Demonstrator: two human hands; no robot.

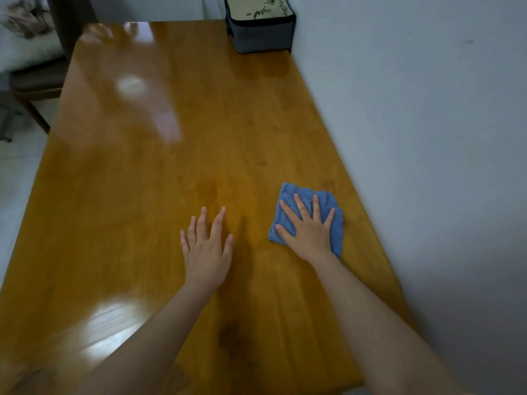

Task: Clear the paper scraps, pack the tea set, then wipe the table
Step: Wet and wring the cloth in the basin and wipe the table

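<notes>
At the near right of the glossy honey-coloured wooden table (171, 166), close to the pale wall (427, 109):

**Q.** Where does the wiping tool lie, and which hand has it?

**A.** The folded blue terry cloth (288, 193) lies flat on the wood under the right hand (309, 232). The fingers are straight and spread, pressing down rather than gripping. The left hand (206, 246) rests on bare wood to the left, fingers extended, apart from the cloth and holding nothing.

**Q.** Which relation governs the next stroke?

**A.** The cloth is roughly square (no clear long axis) and extends beyond the fingertips, away from the person. Most of the tabletop lies ahead and to the left, so a push in those directions seems called for.

**Q.** Is the tea set stowed? Is any lettering visible?

**A.** A grey fabric case with a cream printed lid (259, 32) stands closed at the far corner against the wall, so the set is probably packed. The print shows dark ink-like marks, but nothing readable.
</notes>
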